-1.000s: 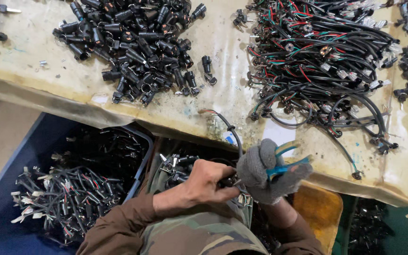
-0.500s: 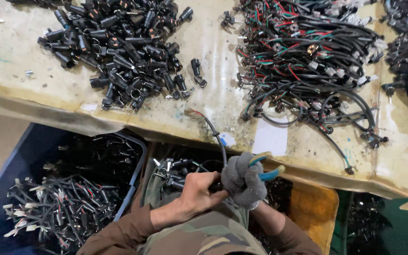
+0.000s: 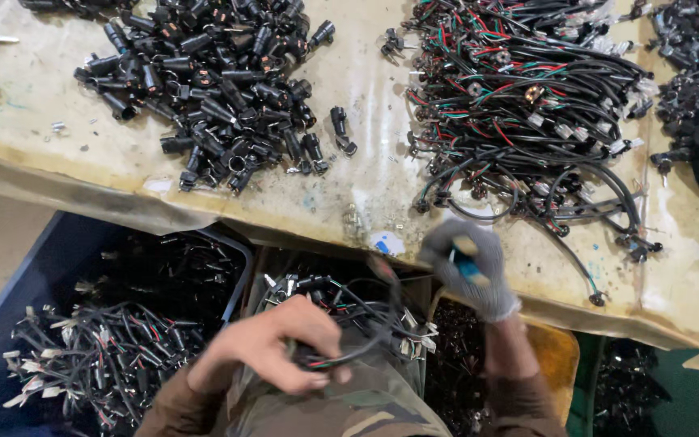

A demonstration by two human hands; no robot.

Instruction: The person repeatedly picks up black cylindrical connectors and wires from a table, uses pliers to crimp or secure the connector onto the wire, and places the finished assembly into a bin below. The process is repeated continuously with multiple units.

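My bare left hand (image 3: 273,348) is closed around a black cable with coloured wires (image 3: 349,344), low in the view over my lap. The cable loops up and to the right from the fist. My right hand (image 3: 471,267), in a grey knit glove, grips a small tool with blue handles (image 3: 467,263) at the near edge of the worn beige table (image 3: 349,186). The hands are apart, both blurred by motion.
A pile of black plastic connectors (image 3: 212,89) lies on the table at left. A tangle of black cables with red and green wires (image 3: 527,105) lies at right. Below the table stand a blue bin (image 3: 26,291) of finished cables and an orange container (image 3: 556,356).
My hands were together at the cable; they have now separated. The left hand dropped toward my lap with the cable, and the gloved right hand rose to the table's edge.
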